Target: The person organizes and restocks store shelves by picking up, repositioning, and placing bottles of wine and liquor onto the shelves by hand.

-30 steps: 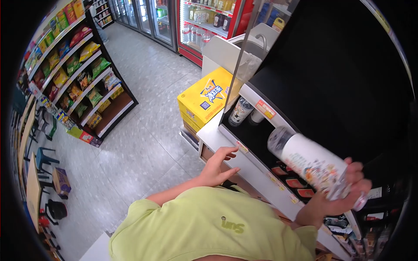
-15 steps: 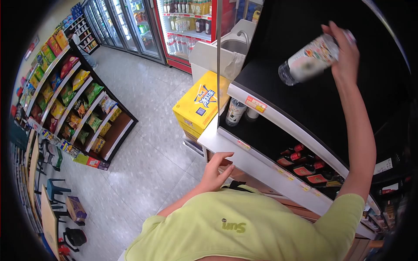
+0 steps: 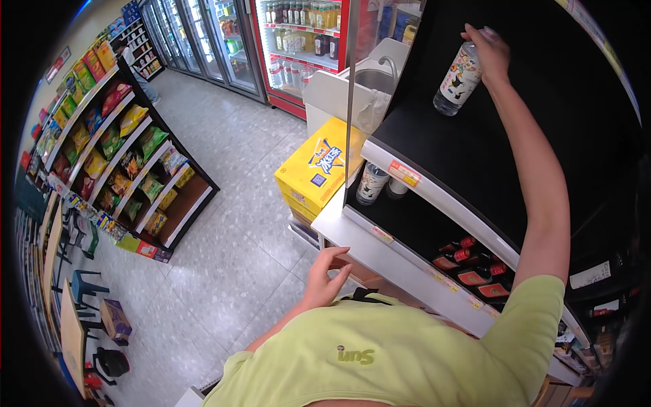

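Note:
My right hand [image 3: 489, 55] grips a clear bottle [image 3: 458, 80] with a patterned white label near its top. The bottle leans slightly, its base at or just above the black upper shelf [image 3: 417, 125]; whether it touches cannot be told. Over the floor in front of the shelf unit hangs my left hand [image 3: 325, 279], empty, its fingers curved and apart. On the level below stands a similar labelled bottle [image 3: 371, 184], and beside it another bottle [image 3: 397, 189] is partly hidden by the shelf edge.
Several dark bottles with red caps [image 3: 463, 256] lie on the lower shelf. A yellow carton [image 3: 298, 166] stands at the unit's left end, near a sink [image 3: 374, 78]. Snack racks [image 3: 129, 156] are across the tiled floor, and a person [image 3: 139, 71] is far behind them.
My right hand has moved left with the bottle, which has swung from a strong tilt to nearly upright. My left hand has shifted slightly down and left in view.

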Available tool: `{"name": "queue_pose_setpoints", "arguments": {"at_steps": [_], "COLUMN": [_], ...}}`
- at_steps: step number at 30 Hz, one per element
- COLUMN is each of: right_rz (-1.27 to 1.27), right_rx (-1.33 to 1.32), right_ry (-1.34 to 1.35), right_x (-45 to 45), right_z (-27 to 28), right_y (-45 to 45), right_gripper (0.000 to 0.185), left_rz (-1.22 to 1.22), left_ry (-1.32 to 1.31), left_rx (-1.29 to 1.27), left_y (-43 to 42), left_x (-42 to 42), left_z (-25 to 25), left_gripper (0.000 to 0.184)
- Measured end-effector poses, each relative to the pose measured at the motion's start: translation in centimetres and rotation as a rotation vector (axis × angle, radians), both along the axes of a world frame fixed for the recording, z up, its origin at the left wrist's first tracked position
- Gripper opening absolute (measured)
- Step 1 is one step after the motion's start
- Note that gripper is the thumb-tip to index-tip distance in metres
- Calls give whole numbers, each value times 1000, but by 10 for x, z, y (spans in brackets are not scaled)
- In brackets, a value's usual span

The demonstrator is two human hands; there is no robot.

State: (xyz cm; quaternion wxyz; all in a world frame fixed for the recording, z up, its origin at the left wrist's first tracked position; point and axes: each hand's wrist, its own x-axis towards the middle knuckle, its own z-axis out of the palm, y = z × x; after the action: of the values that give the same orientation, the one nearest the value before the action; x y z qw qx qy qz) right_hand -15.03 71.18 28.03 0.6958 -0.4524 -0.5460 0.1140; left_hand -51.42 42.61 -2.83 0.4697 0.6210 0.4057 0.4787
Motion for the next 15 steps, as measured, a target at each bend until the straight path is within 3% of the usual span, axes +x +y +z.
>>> {"name": "queue_pose_setpoints", "arguments": {"at_steps": [12,14,15], "right_rz": [25,-21,-100], "right_rx": [-162,-86,-148], "right_ry": [-23,-54,-192], "right_x": [24,18,19], "right_z": [-13,-11,-9], "right_y": [37,38,35], "right_gripper": [28,43,39], "left_rz": [-7,-17,-24], "left_ry": [32,17,22], "left_rx": [-17,-18,-22], "left_y": [2,2,2], "left_x": [3,6,7], "left_z": [5,5,5], "left_gripper": [36,36,36]}}
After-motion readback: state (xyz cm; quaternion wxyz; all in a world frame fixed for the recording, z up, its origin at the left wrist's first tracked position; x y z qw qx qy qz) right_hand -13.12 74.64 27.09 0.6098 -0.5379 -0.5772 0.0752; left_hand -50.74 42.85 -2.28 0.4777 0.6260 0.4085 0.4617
